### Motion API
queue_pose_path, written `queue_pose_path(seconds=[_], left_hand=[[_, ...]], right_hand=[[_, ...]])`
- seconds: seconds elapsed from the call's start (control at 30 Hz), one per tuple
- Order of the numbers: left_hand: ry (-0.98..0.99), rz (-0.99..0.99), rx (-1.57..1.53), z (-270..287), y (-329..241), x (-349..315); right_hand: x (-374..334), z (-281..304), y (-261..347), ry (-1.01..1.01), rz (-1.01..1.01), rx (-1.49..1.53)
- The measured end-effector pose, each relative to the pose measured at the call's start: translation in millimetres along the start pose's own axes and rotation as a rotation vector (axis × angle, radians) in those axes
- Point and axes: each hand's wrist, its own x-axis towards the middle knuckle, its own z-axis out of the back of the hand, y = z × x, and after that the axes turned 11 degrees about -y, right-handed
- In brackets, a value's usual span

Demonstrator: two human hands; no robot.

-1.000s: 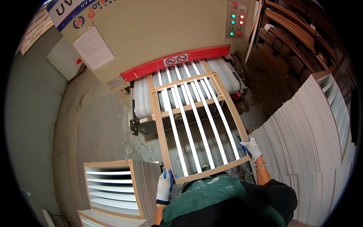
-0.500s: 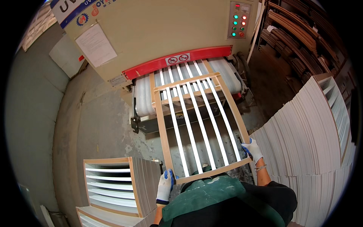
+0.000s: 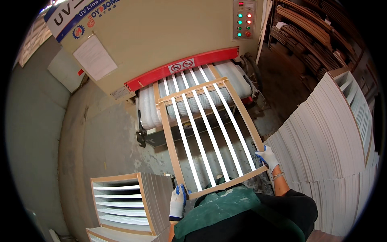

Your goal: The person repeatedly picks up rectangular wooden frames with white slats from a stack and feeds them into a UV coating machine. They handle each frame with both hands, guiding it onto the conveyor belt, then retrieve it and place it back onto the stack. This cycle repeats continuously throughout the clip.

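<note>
Both my hands wear white gloves with blue palms. A slatted frame (image 3: 250, 122) with tan edges and white slats spans between them. My left hand (image 3: 177, 201) is closed on its near left corner, and my right hand (image 3: 267, 157) grips the right side rail by the near right corner. The frame's far end reaches over the machine's conveyor belt (image 3: 147, 111). There it overlaps the near end of a second slatted frame (image 3: 156, 89), which lies on the belt and runs in under the red guard bar (image 3: 149, 74).
The beige machine (image 3: 161, 32) stands ahead, with a lit button panel (image 3: 244, 20) at its upper right. A stack of slatted frames (image 3: 159, 193) is at my near left. A taller stack (image 3: 318, 133) rises close on my right. Shelves of long boards (image 3: 306, 32) are at the far right.
The second frame on the belt has gone farther in under the red bar, so less of its near end shows past the held frame. My hands keep the same grip. The view has shifted slightly.
</note>
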Motion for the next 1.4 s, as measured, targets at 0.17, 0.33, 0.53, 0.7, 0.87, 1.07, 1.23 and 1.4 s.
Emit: queue_pose_path(seconds=[0.17,0.33,0.53,0.7,0.87,1.07,1.23,1.4], left_hand=[[-0.019,0.021,0.048,-1.3,3.9,1.9],[0.001,0.050,0.004,-2.3,6.7,2.2],[-0.010,0.028,-0.028,-7.8,-4.0,4.8],[-0.037,0.084,-0.082,-9.4,-20.0,19.2],[-0.053,-0.039,-0.036,-11.2,-34.5,44.1],[-0.092,-0.349,0.197,-11.7,-24.1,75.6],[-0.246,-0.745,0.559,-12.5,-7.4,98.9],[-0.274,-0.535,0.313,-17.2,-20.8,115.0]], right_hand=[[9.1,-0.5,-7.0,0.102,-0.076,-0.040],[9.0,-0.1,-4.3,0.099,-0.088,-0.026],[2.3,10.9,27.2,0.094,-0.070,-0.033],[5.7,4.2,39.5,0.028,0.045,-0.108],[23.0,-16.6,41.9,-0.011,0.265,-0.407],[33.2,-23.0,58.8,-0.002,0.422,-0.445],[50.5,-28.2,73.7,0.055,0.515,-0.528],[78.7,-38.1,86.2,0.107,0.510,-0.586]])
